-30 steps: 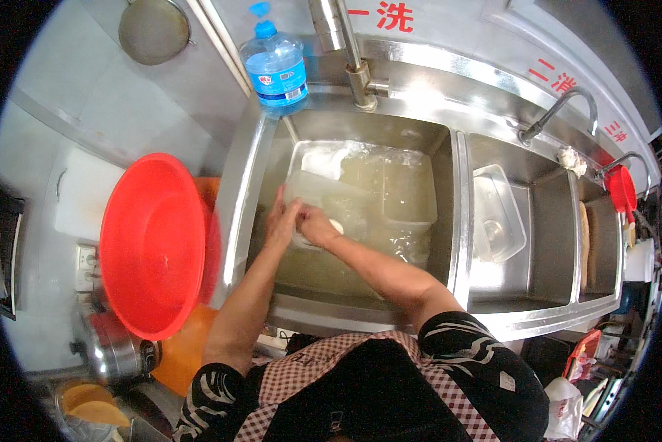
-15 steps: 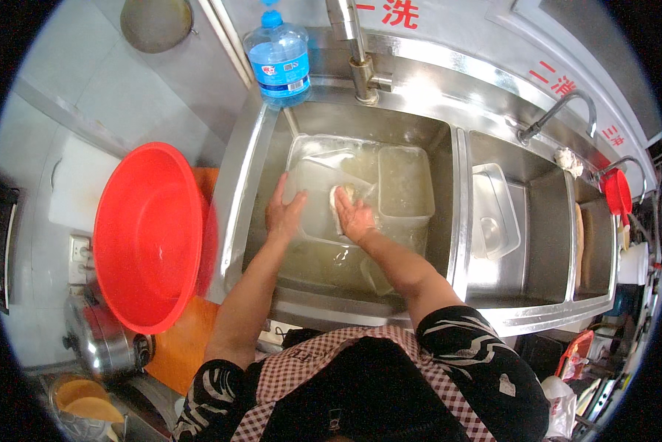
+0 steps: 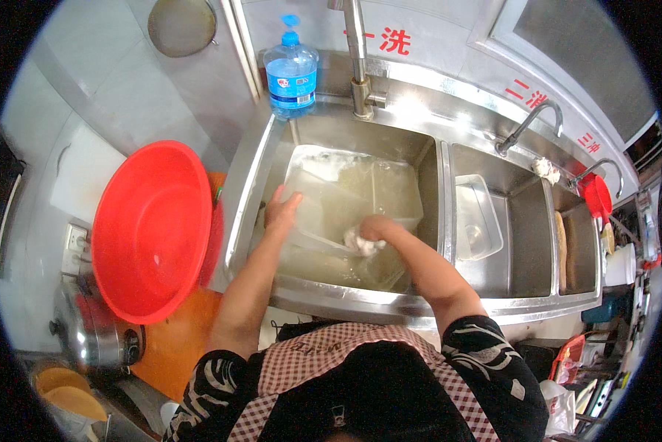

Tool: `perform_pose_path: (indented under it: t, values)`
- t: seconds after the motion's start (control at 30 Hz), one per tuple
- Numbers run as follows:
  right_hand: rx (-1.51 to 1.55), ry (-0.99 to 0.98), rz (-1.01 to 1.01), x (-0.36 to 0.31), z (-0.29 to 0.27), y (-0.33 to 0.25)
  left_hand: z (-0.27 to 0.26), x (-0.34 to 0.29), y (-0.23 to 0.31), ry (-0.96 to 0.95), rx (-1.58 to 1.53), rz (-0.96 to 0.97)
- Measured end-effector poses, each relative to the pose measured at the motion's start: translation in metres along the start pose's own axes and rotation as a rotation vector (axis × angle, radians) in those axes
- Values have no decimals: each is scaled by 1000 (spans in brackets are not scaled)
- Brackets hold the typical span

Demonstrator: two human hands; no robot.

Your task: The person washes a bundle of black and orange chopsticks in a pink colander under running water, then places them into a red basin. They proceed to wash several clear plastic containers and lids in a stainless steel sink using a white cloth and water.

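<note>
A translucent plastic container (image 3: 320, 202) lies in the cloudy water of the left sink basin (image 3: 427, 199). My left hand (image 3: 281, 212) grips its left edge, thumb on the near face; the other fingers are partly hidden. In my right hand (image 3: 376, 227) is a bunched white cloth (image 3: 361, 241), pressed to the container's near right side. That hand is bent at the wrist, its fingers mostly hidden. Foam floats at the far side of the basin. Another clear container seems to lie under the water to the right, its outline blurred.
A blue soap bottle (image 3: 292, 81) with a pump stands at the back left corner, beside a tall faucet (image 3: 360, 88). A large red basin (image 3: 150, 232) leans left of the sink. The middle basin holds a clear container (image 3: 477, 217); a red ladle (image 3: 598, 197) hangs at far right.
My right hand has moved the cloth from the container's middle to its near right side, wrist now bent. The container appears tilted. My left hand keeps its hold, and the view has shifted slightly.
</note>
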State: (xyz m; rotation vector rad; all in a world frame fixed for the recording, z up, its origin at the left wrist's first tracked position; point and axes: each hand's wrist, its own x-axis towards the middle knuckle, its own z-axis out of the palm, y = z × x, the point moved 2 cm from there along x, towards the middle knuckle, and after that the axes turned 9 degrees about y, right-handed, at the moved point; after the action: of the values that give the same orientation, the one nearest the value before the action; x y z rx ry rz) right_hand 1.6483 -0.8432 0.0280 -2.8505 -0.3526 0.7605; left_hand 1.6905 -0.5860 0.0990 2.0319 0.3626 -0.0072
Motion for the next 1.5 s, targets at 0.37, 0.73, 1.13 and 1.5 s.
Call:
perform_pose_path:
  t: [0.37, 0.73, 1.13, 1.5]
  values:
    - [556, 488, 488, -93, -61, 28, -82, -24, 47, -107, -509, 40]
    - [1756, 396, -158, -136, -173, 24, 17, -25, 24, -665, -1307, -179]
    - [2090, 639, 13, -134, -100, 13, -16, -43, 50, -255, -1258, 19]
    - [2450, 319, -176, -30, -33, -64, 29, -87, 49, -131, -926, -155]
